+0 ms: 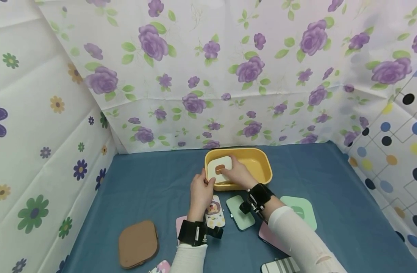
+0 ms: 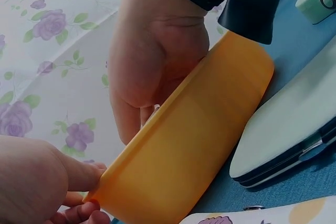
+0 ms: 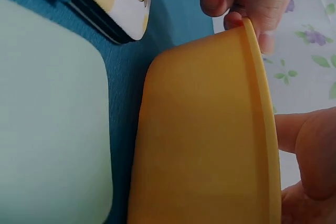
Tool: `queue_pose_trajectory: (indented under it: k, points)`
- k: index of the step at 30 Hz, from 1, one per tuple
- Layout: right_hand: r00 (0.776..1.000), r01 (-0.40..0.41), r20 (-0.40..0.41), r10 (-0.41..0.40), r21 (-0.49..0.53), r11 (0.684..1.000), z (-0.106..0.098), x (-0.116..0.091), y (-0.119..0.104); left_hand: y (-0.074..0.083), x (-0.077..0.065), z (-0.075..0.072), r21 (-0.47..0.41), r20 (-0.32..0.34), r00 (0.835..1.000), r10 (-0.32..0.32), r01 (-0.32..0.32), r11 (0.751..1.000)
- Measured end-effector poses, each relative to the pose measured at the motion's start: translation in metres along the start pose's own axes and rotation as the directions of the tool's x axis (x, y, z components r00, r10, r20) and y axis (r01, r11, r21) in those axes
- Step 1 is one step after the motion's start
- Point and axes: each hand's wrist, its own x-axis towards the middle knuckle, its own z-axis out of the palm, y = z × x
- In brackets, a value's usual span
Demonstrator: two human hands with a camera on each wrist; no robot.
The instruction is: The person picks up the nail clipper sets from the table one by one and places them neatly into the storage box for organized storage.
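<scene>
A yellow plastic bin (image 1: 257, 167) stands at the back of the blue cloth. Inside its left part is a white rounded-square case (image 1: 212, 165) with a brown patch. My right hand (image 1: 240, 175) reaches into the bin and holds this case, thumb over its face and fingers at its far edge. At the front left corner, my left hand (image 1: 200, 191) pinches the bin's rim between thumb and fingers; the left wrist view shows this pinch against the yellow wall (image 2: 178, 156). In both wrist views the wall hides the white case and the right fingertips.
Before the bin lie a cartoon-print case (image 1: 215, 216), a pale green case (image 1: 240, 216), a mint case (image 1: 305, 208) and a pink case (image 1: 273, 239). Nearer are a brown case (image 1: 138, 244), a striped case (image 1: 281, 266) and a floral one (image 1: 162, 267). A flowered curtain (image 1: 181, 76) hangs behind.
</scene>
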Motion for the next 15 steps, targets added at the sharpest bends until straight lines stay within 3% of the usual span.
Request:
queue_pose_trajectory:
  k: [11, 15]
  points:
    - [1.0, 0.002, -0.019, -0.005, -0.182, 0.983, -0.003, -0.003, 0.0, -0.001, 0.0, 0.001, 0.0, -0.008, 1.0, 0.008, -0.008, 1.0]
    - [1.0, -0.001, 0.003, 0.001, -0.155, 0.988, -0.005, -0.003, 0.006, -0.001, 0.0, 0.001, -0.004, -0.006, 1.0, 0.01, -0.011, 1.0]
